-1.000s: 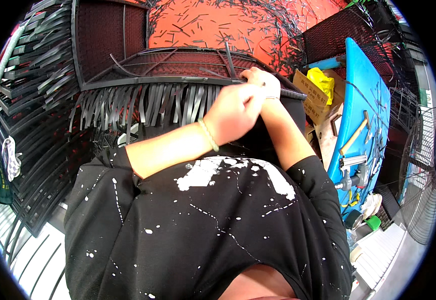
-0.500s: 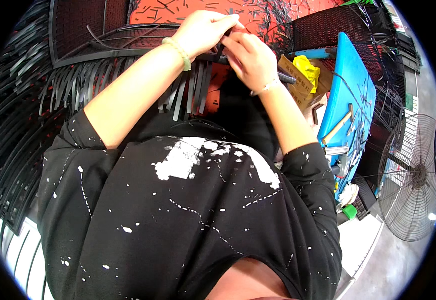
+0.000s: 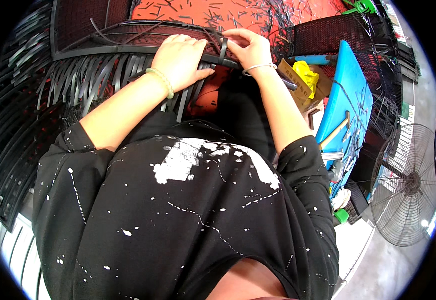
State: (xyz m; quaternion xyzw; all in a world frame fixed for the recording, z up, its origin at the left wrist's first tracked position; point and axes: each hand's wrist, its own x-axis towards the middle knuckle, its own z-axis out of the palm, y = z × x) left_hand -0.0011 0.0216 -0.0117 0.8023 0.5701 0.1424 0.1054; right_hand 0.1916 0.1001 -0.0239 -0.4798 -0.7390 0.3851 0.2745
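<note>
A dark woven panel with a black frame point(image 3: 123, 50) lies across in front of me, with many flat black strips point(image 3: 95, 75) hanging from its near edge. My left hand point(image 3: 180, 60) rests over the frame's near bar, its fingers stretched forward and the thumb apart. To the right, my right hand point(image 3: 252, 49) pinches a flat black strip point(image 3: 223, 50) between thumb and forefinger. That strip stands up across the bar and seems to loop around it. The left fingertips' underside is hidden.
Short black offcuts litter a red surface point(image 3: 188, 11) beyond the frame. At the right stand an open cardboard box point(image 3: 298, 85) with a yellow bag point(image 3: 306, 75) and a blue board point(image 3: 345, 95) bearing a hammer point(image 3: 335, 131). A wire-caged fan point(image 3: 412, 182) is farther right.
My hands were together at the strip and have moved apart. The left came back and left onto the bar; the right shifted slightly, still at the strip.
</note>
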